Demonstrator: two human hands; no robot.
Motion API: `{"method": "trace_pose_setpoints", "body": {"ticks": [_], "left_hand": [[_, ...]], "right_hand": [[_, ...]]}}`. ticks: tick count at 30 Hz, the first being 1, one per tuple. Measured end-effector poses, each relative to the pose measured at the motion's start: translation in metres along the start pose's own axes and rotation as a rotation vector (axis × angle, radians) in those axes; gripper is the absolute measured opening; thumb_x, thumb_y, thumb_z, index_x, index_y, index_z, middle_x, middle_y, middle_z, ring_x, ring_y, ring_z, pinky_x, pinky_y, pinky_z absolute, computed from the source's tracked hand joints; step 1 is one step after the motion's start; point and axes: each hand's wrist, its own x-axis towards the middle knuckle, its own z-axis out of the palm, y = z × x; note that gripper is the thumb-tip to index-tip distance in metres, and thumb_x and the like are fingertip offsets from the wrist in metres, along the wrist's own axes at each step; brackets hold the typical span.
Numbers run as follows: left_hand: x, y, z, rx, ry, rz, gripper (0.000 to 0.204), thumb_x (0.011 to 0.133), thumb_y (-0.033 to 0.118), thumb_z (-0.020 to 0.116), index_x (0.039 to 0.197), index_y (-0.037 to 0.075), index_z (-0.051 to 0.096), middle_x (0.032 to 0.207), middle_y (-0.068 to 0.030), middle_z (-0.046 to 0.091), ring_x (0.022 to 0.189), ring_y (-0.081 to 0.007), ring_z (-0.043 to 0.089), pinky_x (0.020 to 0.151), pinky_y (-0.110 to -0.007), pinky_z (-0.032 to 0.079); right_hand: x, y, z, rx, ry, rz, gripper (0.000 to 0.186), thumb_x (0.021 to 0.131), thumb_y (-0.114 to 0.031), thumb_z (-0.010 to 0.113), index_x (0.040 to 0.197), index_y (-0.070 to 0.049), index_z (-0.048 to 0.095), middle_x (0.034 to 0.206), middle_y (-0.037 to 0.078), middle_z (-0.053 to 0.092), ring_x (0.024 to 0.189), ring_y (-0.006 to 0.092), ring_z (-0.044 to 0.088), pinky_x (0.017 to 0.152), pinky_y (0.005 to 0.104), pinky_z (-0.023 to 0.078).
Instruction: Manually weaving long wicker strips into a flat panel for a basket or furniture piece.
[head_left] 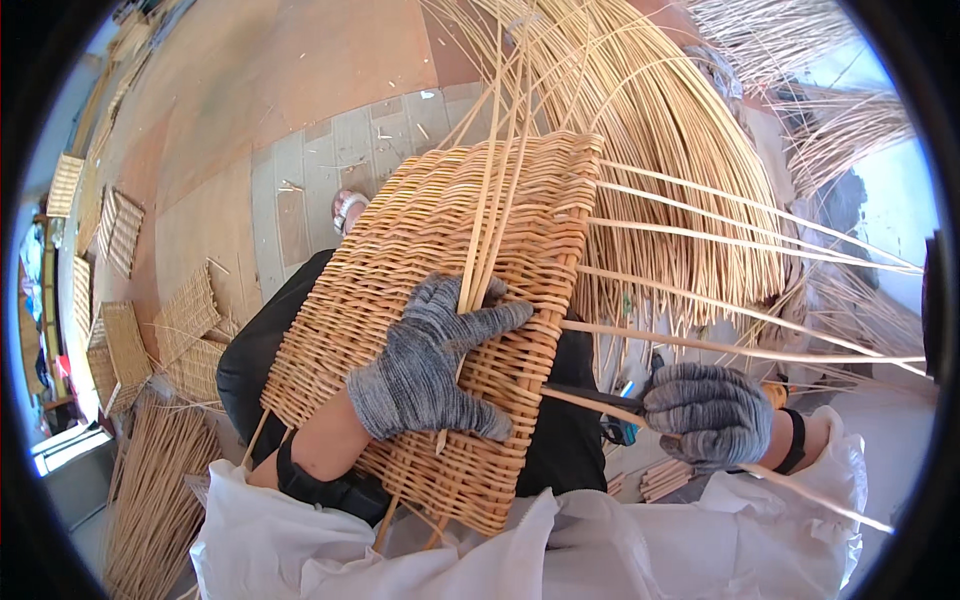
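A woven cane panel (400,230) rests tilted across my lap, with long loose canes sticking out from its right edge. My gloved left hand (430,355) lies spread on the panel, thumb and index finger apart, pressing over several upright pale strands (495,200). At the right, my gloved right hand (707,415) is curled closed around a long dark tool (600,398), which points at the panel's right edge alongside a pale cane (815,500). How far the tool reaches into the weave cannot be told.
A large bundle of long canes (680,150) lies beyond the panel, with more bundles (840,130) at the right. Several woven panels (125,350) lie on the floor (210,100) at left, above another cane bundle (150,500). A sandalled foot (348,208) shows behind the panel.
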Motion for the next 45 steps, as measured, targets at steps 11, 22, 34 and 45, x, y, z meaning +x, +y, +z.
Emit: {"method": "trace_pose_setpoints", "body": {"ticks": [11,22,34,45], "left_hand": [[0.0,0.001,0.003,0.017,0.07,0.03,0.093,0.042,0.052,0.08,0.123,0.018,0.051,0.122,-0.0125,0.046,0.117,-0.0353,0.035,0.103,-0.045,0.021],[0.008,0.008,0.008,0.027,0.054,0.021,0.092,0.046,0.053,0.078,0.125,0.017,0.049,0.127,-0.015,0.042,0.121,-0.0355,0.033,0.104,-0.042,0.021],[-0.006,-0.003,0.007,0.11,0.086,-0.033,0.095,0.043,0.054,0.079,0.125,0.019,0.047,0.128,-0.0176,0.04,0.123,-0.038,0.03,0.107,-0.048,0.009],[-0.054,0.024,-0.053,0.224,-0.282,0.064,0.098,0.054,0.038,0.079,0.135,0.009,0.032,0.133,-0.0237,0.03,0.127,-0.0379,0.024,0.106,-0.039,0.021]], "right_hand": [[0.007,0.001,0.018,-0.287,0.098,-0.043,0.014,0.066,-0.012,0.069,0.077,-0.01,0.062,0.096,0.008,0.064,0.089,0.022,0.063,0.076,0.0371,0.052],[0.045,-0.025,0.01,0.349,0.317,0.663,0.015,0.077,-0.014,0.064,0.078,-0.002,0.055,0.068,0.011,0.059,0.06,0.0203,0.06,0.054,0.0313,0.05],[-0.018,-0.073,0.022,-0.719,-0.405,0.775,0.008,0.074,-0.015,0.061,0.071,-0.007,0.059,0.065,0.011,0.057,0.057,0.0271,0.057,0.052,0.0355,0.046],[-0.007,-0.108,0.119,0.343,0.411,0.956,0.03,0.064,-0.017,0.078,0.083,-0.004,0.059,0.069,0.002,0.059,0.06,0.0133,0.056,0.055,0.0251,0.045]]}}
